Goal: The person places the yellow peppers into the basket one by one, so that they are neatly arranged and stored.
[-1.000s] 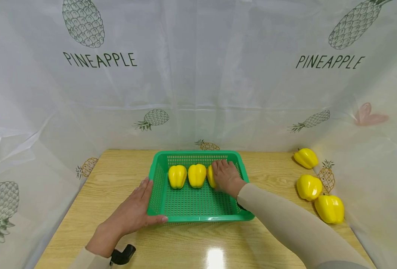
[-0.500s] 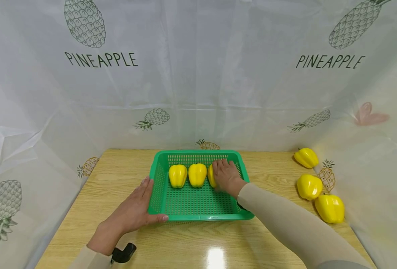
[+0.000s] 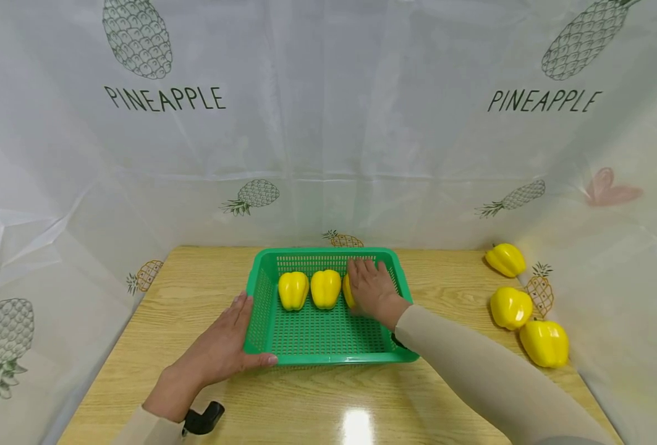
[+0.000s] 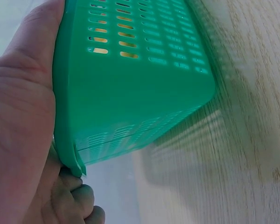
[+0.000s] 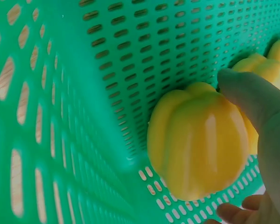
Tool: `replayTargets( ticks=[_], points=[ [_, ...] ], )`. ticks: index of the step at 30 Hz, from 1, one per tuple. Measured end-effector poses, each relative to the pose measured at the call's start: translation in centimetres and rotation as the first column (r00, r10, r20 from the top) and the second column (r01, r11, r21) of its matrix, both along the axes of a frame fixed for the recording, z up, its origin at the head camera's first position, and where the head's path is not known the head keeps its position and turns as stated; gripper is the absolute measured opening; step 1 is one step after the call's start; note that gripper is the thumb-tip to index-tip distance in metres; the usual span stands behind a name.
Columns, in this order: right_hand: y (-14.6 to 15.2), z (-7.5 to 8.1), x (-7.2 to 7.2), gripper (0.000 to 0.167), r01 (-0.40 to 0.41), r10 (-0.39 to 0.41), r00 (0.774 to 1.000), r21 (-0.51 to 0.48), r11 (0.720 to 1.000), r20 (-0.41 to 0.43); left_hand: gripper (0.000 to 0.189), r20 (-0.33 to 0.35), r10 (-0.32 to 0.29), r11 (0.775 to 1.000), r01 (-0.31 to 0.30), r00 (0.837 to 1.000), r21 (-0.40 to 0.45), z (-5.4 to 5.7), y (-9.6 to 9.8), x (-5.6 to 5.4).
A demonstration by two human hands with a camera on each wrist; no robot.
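Note:
A green plastic basket (image 3: 328, 360) holds a row of yellow bell peppers. My left hand (image 3: 217, 352) rests against its front left corner, the fingers lying along the left side and the thumb on the front rim. Inside the basket, my right hand (image 3: 374, 289) lies over the rightmost bell pepper (image 5: 200, 144), hiding most of it in the head view. The right wrist view shows my thumb beside this pepper and fingertips lower down, apart from it. Left of it sit the middle bell pepper (image 3: 326, 289) and the left bell pepper (image 3: 293, 290).
Three more yellow bell peppers lie at the table's right side: one at the back (image 3: 505, 259), a middle one (image 3: 511, 308) and a front one (image 3: 544, 343). A pineapple-printed sheet (image 3: 328, 136) hangs behind and beside the wooden table (image 3: 283, 408).
The fingers of my right hand have straightened and shifted slightly back over the rightmost bell pepper. My left hand, the basket and the other peppers stay in place.

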State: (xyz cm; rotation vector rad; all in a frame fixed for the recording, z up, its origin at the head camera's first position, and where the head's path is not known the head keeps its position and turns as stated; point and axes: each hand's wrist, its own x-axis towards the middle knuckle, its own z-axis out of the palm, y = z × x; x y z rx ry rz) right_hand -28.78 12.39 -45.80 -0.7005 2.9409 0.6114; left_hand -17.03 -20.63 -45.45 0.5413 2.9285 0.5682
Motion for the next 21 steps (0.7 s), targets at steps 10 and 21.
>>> replayTargets(
  ticks=[10,21],
  points=[
    [-0.2,0.7,0.4,0.113,-0.062,0.054,0.992,-0.069,0.996,-0.11,0.136,-0.013,-0.003,1.0,0.003,1.0,-0.012,0.0,0.0,0.0],
    [0.1,3.3,1.5,0.096,-0.018,-0.061,0.967,-0.305,0.952,-0.248,0.135,-0.021,-0.004,1.0,0.004,1.0,-0.014,0.0,0.1,0.1]
  ],
)
